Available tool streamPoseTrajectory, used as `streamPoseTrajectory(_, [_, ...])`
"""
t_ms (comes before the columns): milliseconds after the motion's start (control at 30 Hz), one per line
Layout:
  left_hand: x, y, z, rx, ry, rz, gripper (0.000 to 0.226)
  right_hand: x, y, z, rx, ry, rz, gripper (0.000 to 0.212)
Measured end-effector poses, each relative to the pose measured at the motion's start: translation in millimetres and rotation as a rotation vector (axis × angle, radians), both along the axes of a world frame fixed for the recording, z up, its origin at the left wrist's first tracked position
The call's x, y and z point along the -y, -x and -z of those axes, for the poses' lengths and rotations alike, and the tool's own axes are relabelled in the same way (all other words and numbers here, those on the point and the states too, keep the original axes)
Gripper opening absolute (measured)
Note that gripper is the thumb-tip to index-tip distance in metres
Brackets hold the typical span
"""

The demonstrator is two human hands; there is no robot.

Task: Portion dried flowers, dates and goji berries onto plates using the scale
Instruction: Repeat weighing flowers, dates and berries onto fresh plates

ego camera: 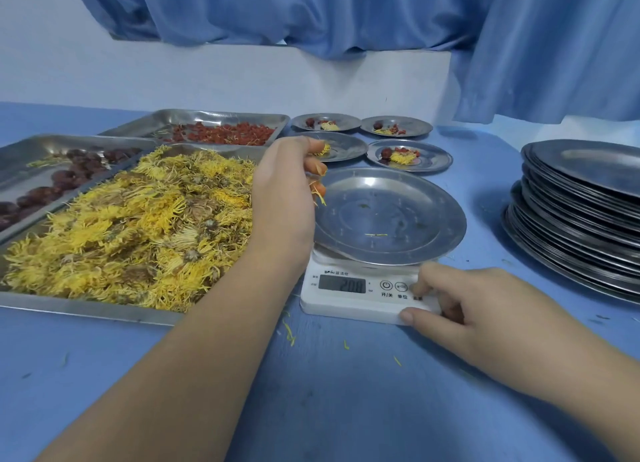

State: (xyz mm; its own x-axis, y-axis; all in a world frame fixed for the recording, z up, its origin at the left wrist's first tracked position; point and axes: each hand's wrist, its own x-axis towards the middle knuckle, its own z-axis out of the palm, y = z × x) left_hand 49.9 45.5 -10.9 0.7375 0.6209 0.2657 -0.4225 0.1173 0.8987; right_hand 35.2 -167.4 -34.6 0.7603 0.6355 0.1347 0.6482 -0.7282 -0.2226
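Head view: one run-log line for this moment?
left hand: pinches dried yellow flowers beside round steel plate | right hand: grips white digital scale corner | plate: on scale, near-empty

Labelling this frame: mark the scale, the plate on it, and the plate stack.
scale (330, 306), head view, white front panel.
plate on the scale (410, 202), head view, bare centre.
plate stack (588, 164), head view, top plate.

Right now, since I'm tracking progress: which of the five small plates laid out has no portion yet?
The plate on the scale: it holds only stray petals, while the four plates behind it each carry dried flowers.
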Motion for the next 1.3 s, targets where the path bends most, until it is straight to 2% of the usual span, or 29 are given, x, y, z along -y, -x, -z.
streamPoseTrajectory(100, [1, 1, -1, 0.008, -0.003, 0.013, 0.020, 9, -2, -2, -0.059, -0.190, 0.042, 0.009])
streamPoseTrajectory(200, [1, 1, -1, 0.005, -0.018, 0.020, 0.018, 17, -12, -6, 0.004, -0.353, 0.162, 0.011])
streamPoseTrajectory(333, [0, 0, -3, -0.011, -0.041, 0.020, 0.014, 12, -23, 0, 0.019, -0.297, 0.295, 0.016])
streamPoseTrajectory(567, [6, 7, -4, 0.036, -0.086, 0.048, 0.011, 0, -27, 9, 0.039, -0.257, 0.300, 0.021])
streamPoseTrajectory(767, [10, 12, -3, 0.073, -0.246, 0.050, 0.010, -15, -17, -13, 0.323, -0.486, 0.197, 0.017])
streamPoseTrajectory(900, [12, 16, 0, 0.089, -0.377, 0.017, 0.014, -35, -24, -29, 0.363, -0.580, 0.121, 0.019])
streamPoseTrajectory(1000, [12, 19, -1, 0.127, -0.484, -0.030, 0.016, -38, -25, -19, 0.397, -0.577, 0.130, 0.017])
streamPoseTrajectory(1100, [8, 21, -8, 0.168, -0.487, -0.075, 0.016, -28, -27, -10, 0.388, -0.563, 0.130, 0.015])
streamPoseTrajectory(1200, [4, 24, -12, 0.109, -0.402, -0.031, 0.014, -23, -30, -9, 0.357, -0.564, 0.108, 0.016])
streamPoseTrajectory(1300, [-11, 27, -15, -0.055, -0.517, -0.002, 0.015, -28, -29, -10, 0.337, -0.563, 0.056, 0.016])
